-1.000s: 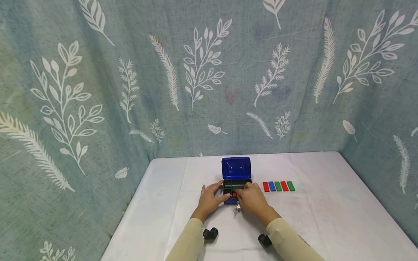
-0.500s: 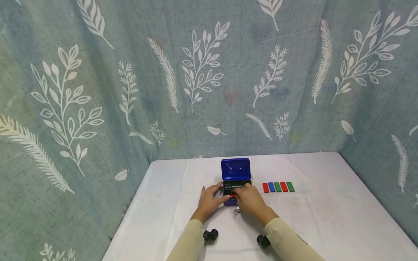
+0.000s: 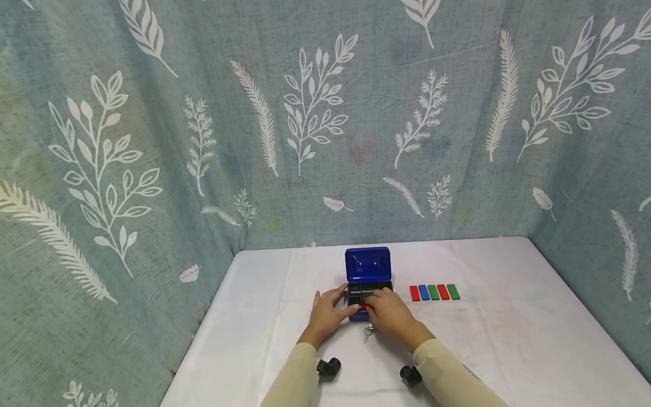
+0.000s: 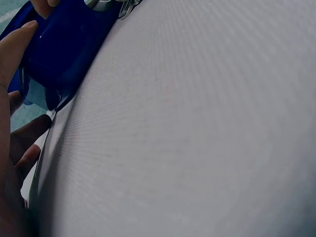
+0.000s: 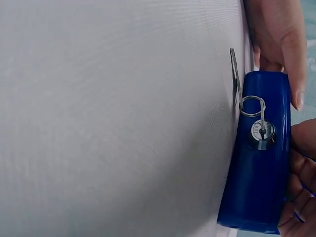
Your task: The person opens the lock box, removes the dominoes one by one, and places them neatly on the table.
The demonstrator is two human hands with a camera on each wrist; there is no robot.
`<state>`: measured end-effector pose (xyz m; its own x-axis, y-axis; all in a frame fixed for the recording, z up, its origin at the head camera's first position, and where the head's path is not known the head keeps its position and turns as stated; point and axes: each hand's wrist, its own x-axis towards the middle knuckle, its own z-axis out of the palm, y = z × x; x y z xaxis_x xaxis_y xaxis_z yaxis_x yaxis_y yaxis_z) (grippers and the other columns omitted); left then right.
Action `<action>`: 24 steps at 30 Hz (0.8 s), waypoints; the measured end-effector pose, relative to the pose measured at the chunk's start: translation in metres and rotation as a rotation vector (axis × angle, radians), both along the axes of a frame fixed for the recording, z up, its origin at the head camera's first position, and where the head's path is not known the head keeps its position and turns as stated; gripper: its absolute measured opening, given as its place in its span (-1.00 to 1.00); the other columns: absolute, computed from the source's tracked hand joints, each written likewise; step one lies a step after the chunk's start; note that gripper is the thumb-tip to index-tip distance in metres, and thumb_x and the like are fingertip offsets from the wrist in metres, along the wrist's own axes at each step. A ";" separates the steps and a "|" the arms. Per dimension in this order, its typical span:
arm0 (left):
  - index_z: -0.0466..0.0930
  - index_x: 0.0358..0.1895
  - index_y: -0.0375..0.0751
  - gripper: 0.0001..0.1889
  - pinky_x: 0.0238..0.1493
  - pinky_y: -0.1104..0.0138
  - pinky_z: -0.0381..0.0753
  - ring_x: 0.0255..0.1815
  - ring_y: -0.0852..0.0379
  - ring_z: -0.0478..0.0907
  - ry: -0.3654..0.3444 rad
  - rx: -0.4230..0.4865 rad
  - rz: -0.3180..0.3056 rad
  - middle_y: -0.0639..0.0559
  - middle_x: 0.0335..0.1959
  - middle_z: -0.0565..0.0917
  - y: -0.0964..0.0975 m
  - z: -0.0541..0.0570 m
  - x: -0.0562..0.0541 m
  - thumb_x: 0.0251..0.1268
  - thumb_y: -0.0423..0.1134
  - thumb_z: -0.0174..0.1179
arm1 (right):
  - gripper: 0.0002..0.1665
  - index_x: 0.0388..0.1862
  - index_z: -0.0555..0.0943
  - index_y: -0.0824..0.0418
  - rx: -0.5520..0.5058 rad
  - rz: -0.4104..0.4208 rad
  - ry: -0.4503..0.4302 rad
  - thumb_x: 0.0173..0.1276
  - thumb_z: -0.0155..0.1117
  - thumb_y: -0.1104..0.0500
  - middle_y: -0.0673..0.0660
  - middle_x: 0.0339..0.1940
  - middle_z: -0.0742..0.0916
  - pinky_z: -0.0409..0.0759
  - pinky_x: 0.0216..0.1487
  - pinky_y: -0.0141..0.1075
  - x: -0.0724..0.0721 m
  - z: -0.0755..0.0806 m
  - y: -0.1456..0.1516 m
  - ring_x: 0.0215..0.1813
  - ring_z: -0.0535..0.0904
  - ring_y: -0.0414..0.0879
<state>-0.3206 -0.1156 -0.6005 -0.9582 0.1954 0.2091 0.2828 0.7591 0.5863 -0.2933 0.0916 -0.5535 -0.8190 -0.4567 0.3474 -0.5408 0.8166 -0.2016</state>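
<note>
A small blue cash box (image 3: 368, 264) stands with its lid raised; a black compartment tray (image 3: 354, 289) lies inside. My left hand (image 3: 326, 312) steadies the box, its thumb over the front rim and its fingers along the left side. With curled fingers, my right hand (image 3: 390, 311) reaches into the front of the tray and pinches a red block (image 3: 364, 307), mostly hidden by the fingers. In the right wrist view, a key sits in the front lock (image 5: 262, 130), and a second key (image 5: 236, 74) hangs from its ring.
Right of the box a row of red, blue and green blocks (image 3: 434, 292) lies on the white-covered table (image 3: 508, 339). Patterned cloth (image 3: 315, 198) hangs behind and at both sides. A black wrist camera (image 3: 329, 367) sits at the left cuff, another (image 3: 410, 376) at the right.
My right fingers shift slightly over the red block in the tray, and less of it shows. My left hand stays at the box. The whole head view tilts a little.
</note>
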 end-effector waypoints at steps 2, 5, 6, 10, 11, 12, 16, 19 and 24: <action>0.37 0.42 0.13 -0.13 0.47 -0.12 -0.26 0.33 0.04 0.37 0.000 0.003 0.000 0.08 0.23 0.56 0.000 0.000 0.000 0.05 0.48 0.15 | -0.86 -0.26 0.74 0.12 0.020 -0.011 0.003 0.29 0.33 0.10 -0.02 -0.32 0.69 0.59 -0.11 -0.16 0.000 0.000 0.000 -0.26 0.51 -0.08; 0.37 0.42 0.13 -0.13 0.47 -0.11 -0.26 0.33 0.04 0.37 0.000 0.000 0.002 0.09 0.23 0.56 0.000 0.000 0.000 0.05 0.49 0.14 | -0.81 -0.29 0.76 0.11 0.048 -0.034 -0.018 0.31 0.32 0.04 -0.04 -0.36 0.64 0.58 -0.13 -0.16 0.000 0.001 0.001 -0.27 0.48 -0.09; 0.37 0.42 0.13 -0.13 0.47 -0.11 -0.26 0.33 0.04 0.38 0.001 -0.002 0.003 0.09 0.22 0.56 0.000 0.000 0.000 0.05 0.49 0.14 | -0.80 -0.30 0.76 0.12 0.058 -0.040 -0.026 0.32 0.31 0.03 -0.04 -0.37 0.63 0.58 -0.13 -0.16 0.000 0.002 0.001 -0.27 0.47 -0.10; 0.37 0.42 0.12 -0.13 0.46 -0.13 -0.25 0.33 0.04 0.38 0.003 -0.001 -0.002 0.08 0.23 0.56 0.001 0.001 0.000 0.05 0.49 0.14 | -0.75 -0.26 0.77 0.15 0.089 -0.037 -0.054 0.34 0.30 0.01 -0.02 -0.37 0.61 0.56 -0.16 -0.16 0.002 0.005 0.002 -0.28 0.44 -0.09; 0.37 0.42 0.12 -0.12 0.46 -0.13 -0.25 0.33 0.04 0.38 0.000 0.000 -0.003 0.08 0.23 0.56 0.001 0.000 0.001 0.05 0.49 0.14 | -0.75 -0.24 0.77 0.14 0.095 -0.033 -0.051 0.34 0.30 0.01 -0.02 -0.35 0.64 0.57 -0.16 -0.17 0.003 0.006 0.003 -0.28 0.44 -0.09; 0.37 0.42 0.13 -0.12 0.47 -0.12 -0.25 0.33 0.05 0.38 -0.003 -0.001 -0.002 0.09 0.23 0.56 0.001 0.001 0.001 0.04 0.50 0.13 | -0.75 -0.22 0.77 0.14 0.096 -0.028 -0.042 0.33 0.30 0.02 -0.02 -0.33 0.67 0.56 -0.17 -0.19 0.003 0.006 0.003 -0.28 0.44 -0.10; 0.38 0.42 0.13 -0.14 0.46 -0.13 -0.25 0.33 0.05 0.37 0.003 0.004 -0.004 0.08 0.23 0.55 0.001 0.002 0.002 0.06 0.47 0.16 | -0.79 -0.21 0.76 0.10 0.078 -0.022 0.015 0.31 0.33 0.03 -0.05 -0.32 0.74 0.52 -0.26 -0.28 0.002 0.004 0.006 -0.36 0.40 -0.14; 0.38 0.41 0.10 -0.16 0.46 -0.15 -0.22 0.32 0.03 0.39 0.020 0.008 -0.011 0.05 0.22 0.56 0.001 0.003 0.002 0.07 0.44 0.18 | -0.83 -0.30 0.74 0.08 0.107 -0.010 0.064 0.29 0.35 0.01 -0.07 -0.46 0.73 0.49 -0.34 -0.30 0.001 0.002 0.007 -0.43 0.37 -0.15; 0.39 0.41 0.10 -0.14 0.46 -0.13 -0.26 0.32 0.02 0.38 0.009 0.016 -0.009 0.05 0.22 0.57 0.000 0.003 0.000 0.05 0.44 0.20 | -0.81 -0.25 0.72 0.07 0.214 0.041 0.060 0.28 0.35 -0.01 -0.06 -0.44 0.74 0.52 -0.27 -0.28 0.001 0.002 0.005 -0.38 0.38 -0.13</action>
